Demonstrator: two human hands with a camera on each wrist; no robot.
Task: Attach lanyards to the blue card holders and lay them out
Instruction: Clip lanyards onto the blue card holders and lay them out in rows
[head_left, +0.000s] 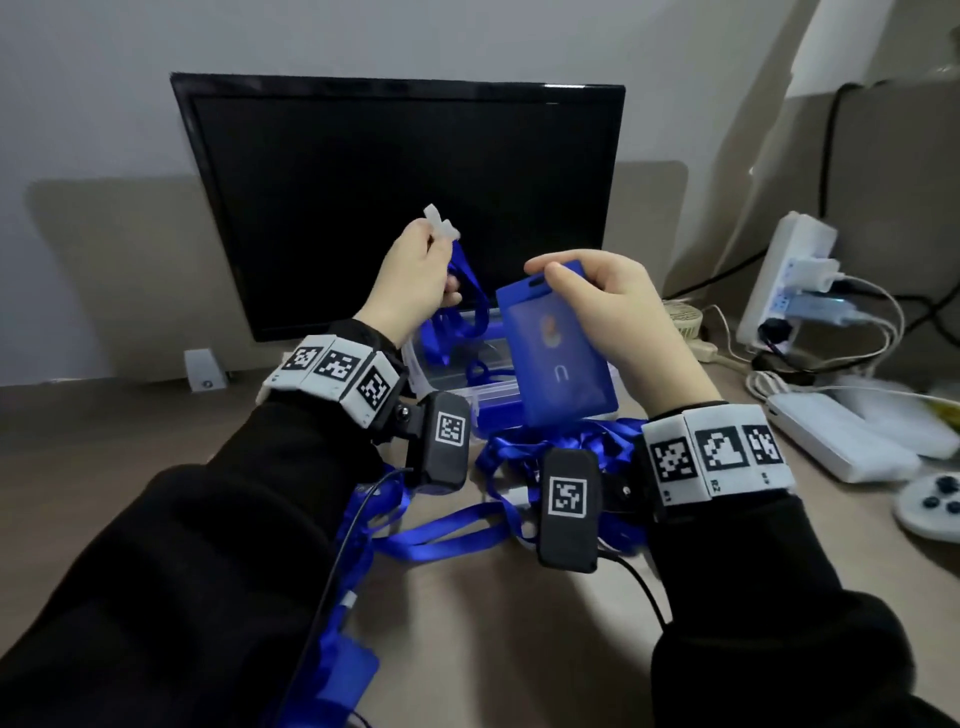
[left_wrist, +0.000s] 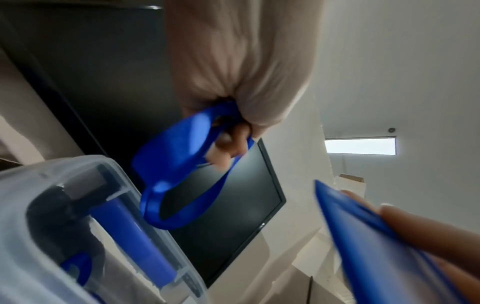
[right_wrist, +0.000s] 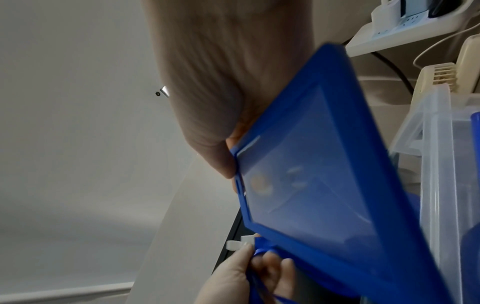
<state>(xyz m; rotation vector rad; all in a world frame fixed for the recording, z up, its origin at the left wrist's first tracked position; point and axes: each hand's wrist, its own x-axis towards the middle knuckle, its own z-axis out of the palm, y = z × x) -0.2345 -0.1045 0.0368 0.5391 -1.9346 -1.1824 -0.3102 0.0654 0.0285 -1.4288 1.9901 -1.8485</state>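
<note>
Left hand (head_left: 415, 275) raised, fingers pinching a lanyard (head_left: 470, 291) (white clip up); right hand (head_left: 618, 317) grips a tilted card holder (head_left: 558, 353).

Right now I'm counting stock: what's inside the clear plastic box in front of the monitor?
Inside the clear plastic box, blue lanyard straps and something blue in the near part show. The card holder in the right hand covers its right side, so no count.

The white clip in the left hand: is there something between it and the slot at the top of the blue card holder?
Nothing visible does. The left hand holds the white clip up, apart from the blue card holder in the right hand. Only open air separates clip and slot, with the monitor behind.
</note>
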